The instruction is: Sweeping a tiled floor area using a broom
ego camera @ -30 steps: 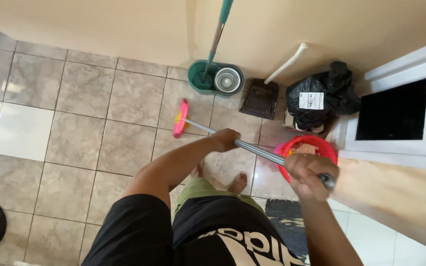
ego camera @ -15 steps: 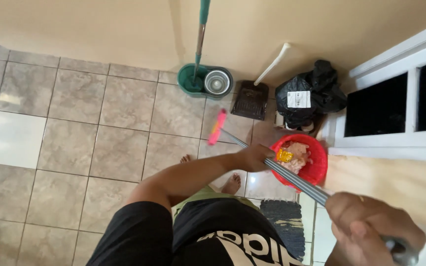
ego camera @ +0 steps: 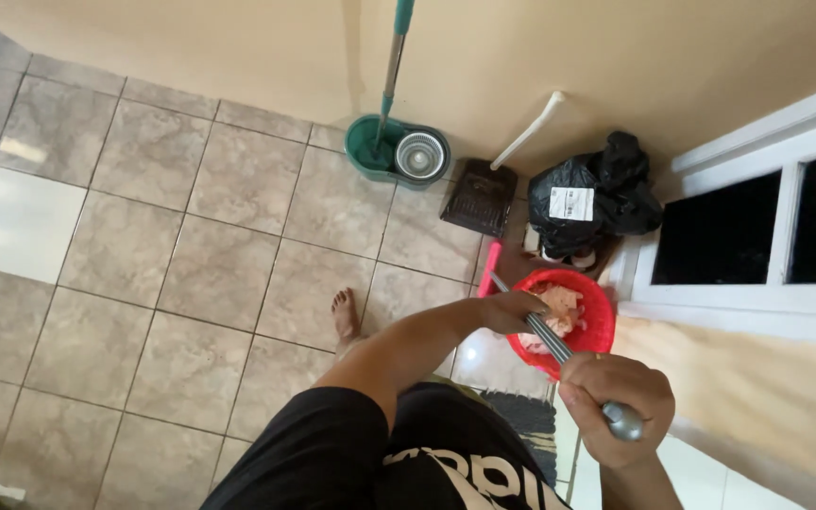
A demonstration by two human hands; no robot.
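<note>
I hold a broom with a grey metal handle point(ego camera: 548, 338) and a pink head point(ego camera: 490, 269). My left hand point(ego camera: 512, 312) grips the handle low down, just beside a red basket point(ego camera: 599, 331). My right hand point(ego camera: 614, 401) is closed round the handle's top end, near the lower right. The pink head rests on the tiled floor point(ego camera: 191, 274) between the red basket and a dark dustpan point(ego camera: 480, 196). The basket holds crumpled rubbish. My bare foot point(ego camera: 345, 314) stands on the tiles to the left.
A green mop bucket point(ego camera: 399, 151) with its mop pole stands against the beige wall. A full black rubbish bag point(ego camera: 592, 194) sits by a white window frame point(ego camera: 757, 236). A dark mat point(ego camera: 526, 425) lies below the basket.
The broom head has swept right, from the open tiles to beside the red basket. My right hand has come back up the frame, and my left foot has stepped forward.
</note>
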